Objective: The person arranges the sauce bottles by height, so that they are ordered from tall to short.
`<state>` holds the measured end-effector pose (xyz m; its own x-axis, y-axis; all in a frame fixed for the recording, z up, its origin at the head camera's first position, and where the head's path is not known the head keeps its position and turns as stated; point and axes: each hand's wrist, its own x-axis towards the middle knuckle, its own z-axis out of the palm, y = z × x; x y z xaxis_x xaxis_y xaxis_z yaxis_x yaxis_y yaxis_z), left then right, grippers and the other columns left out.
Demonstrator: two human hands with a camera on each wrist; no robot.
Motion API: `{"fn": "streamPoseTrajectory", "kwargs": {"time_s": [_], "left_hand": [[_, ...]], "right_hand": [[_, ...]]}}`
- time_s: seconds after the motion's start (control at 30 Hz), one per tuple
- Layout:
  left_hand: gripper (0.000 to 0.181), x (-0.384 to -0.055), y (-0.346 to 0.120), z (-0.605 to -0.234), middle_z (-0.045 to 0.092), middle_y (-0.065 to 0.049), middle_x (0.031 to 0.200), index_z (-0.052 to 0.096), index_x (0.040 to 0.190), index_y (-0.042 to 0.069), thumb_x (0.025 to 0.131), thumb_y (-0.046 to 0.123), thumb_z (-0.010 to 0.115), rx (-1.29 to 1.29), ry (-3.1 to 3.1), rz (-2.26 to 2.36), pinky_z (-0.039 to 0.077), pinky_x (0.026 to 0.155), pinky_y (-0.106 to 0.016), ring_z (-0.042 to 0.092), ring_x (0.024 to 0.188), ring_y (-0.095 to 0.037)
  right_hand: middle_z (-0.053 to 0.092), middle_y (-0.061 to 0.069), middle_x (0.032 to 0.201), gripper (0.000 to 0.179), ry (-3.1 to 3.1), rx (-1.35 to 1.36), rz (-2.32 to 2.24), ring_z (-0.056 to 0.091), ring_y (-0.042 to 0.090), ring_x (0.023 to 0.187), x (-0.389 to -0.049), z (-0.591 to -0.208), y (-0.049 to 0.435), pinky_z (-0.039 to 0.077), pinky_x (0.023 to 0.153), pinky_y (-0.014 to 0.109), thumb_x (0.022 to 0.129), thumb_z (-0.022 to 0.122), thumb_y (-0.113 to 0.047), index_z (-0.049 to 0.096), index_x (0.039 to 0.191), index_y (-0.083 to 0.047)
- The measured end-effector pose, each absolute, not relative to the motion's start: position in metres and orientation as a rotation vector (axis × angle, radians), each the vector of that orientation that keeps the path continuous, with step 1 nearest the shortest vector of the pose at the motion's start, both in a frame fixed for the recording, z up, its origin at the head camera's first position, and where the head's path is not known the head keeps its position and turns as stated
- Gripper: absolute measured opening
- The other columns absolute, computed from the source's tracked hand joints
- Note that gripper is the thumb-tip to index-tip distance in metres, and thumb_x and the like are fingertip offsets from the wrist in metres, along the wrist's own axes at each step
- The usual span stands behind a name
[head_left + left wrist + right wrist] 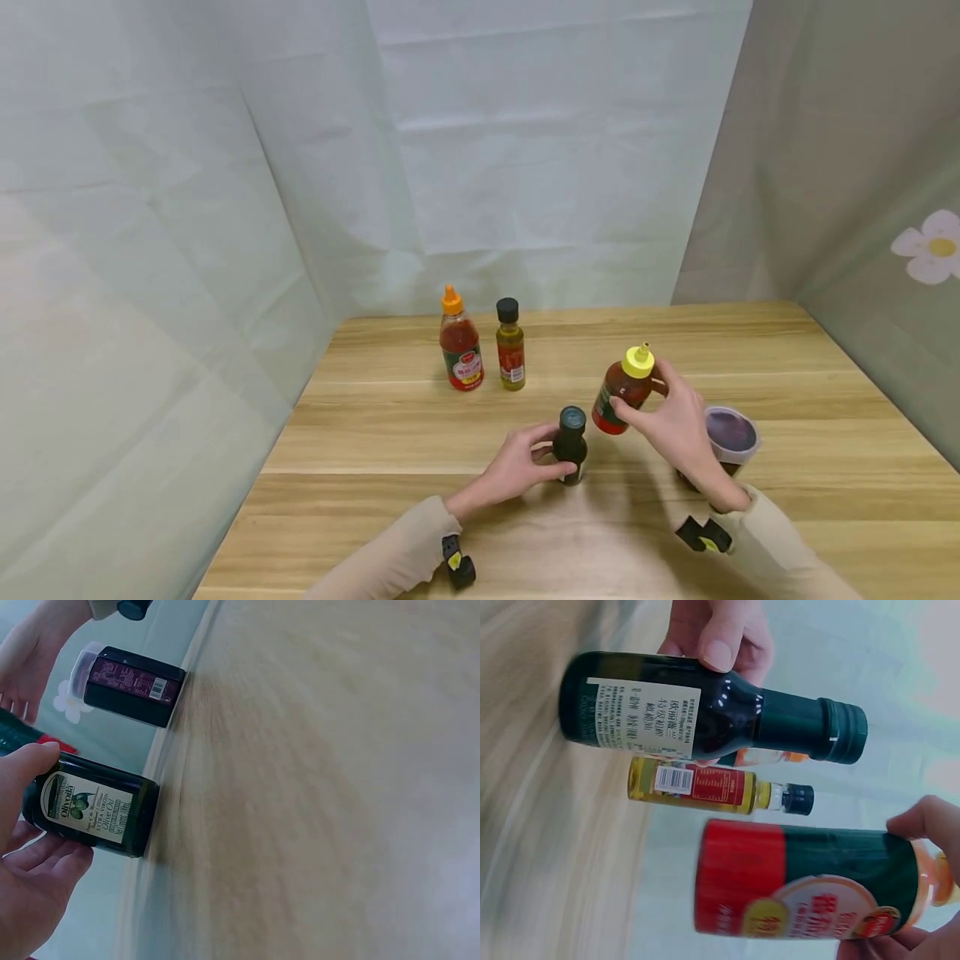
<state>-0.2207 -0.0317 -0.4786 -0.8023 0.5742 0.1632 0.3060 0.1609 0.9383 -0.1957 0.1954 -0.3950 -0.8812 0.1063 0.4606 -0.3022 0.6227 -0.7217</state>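
My left hand (517,462) holds a dark green olive oil bottle (572,448) round its body, thumb on the near side. The bottle stands upright on the table, and its cream label (88,807) shows in the left wrist view. To its right, my right hand (678,421) grips a red sauce bottle (617,398) with a yellow nozzle cap (638,362), thumb and fingers on opposite sides near the top. This sauce bottle (817,879) is lifted off the table, its red base lower than the hand.
At the back of the wooden table (375,433) stand an orange-capped red sauce bottle (462,354) and a small black-capped bottle of yellow oil (512,354). A dark bottle with a wide translucent lid (732,433) stands right of my right wrist, partly hidden by it. Pale curtains surround the table.
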Motion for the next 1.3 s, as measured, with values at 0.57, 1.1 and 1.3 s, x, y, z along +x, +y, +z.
{"fn": "streamPoseTrajectory", "kwargs": {"time_s": [0.57,1.1,1.3], "left_hand": [[0.053,-0.221,-0.031,-0.479,0.060,-0.011,0.134,0.055,0.134,0.007,0.085,0.007,0.073,0.816,2.236,1.655,0.050,0.101,-0.027,0.057,0.124,-0.027],[0.051,-0.221,-0.031,-0.480,0.061,-0.013,0.132,0.057,0.132,0.006,0.084,0.011,0.075,0.860,2.208,1.694,0.051,0.099,-0.024,0.061,0.119,-0.027],[0.051,-0.222,-0.032,-0.478,0.062,-0.011,0.131,0.058,0.132,0.008,0.084,0.011,0.075,0.855,2.207,1.678,0.051,0.099,-0.024,0.061,0.118,-0.025]], "right_hand": [[0.060,0.021,0.125,0.057,-2.276,0.172,1.411,0.058,0.039,0.111,-0.235,-0.386,0.176,0.051,0.094,0.057,0.079,0.077,-0.010,0.053,0.130,0.001],[0.058,0.018,0.128,0.056,-2.316,0.160,1.581,0.054,0.035,0.118,-0.267,-0.388,0.158,0.047,0.103,0.053,0.082,0.075,-0.013,0.052,0.133,-0.003],[0.055,0.019,0.131,0.061,-2.358,0.127,1.639,0.052,0.035,0.122,-0.278,-0.391,0.153,0.046,0.105,0.053,0.082,0.074,-0.013,0.048,0.136,-0.003]]}}
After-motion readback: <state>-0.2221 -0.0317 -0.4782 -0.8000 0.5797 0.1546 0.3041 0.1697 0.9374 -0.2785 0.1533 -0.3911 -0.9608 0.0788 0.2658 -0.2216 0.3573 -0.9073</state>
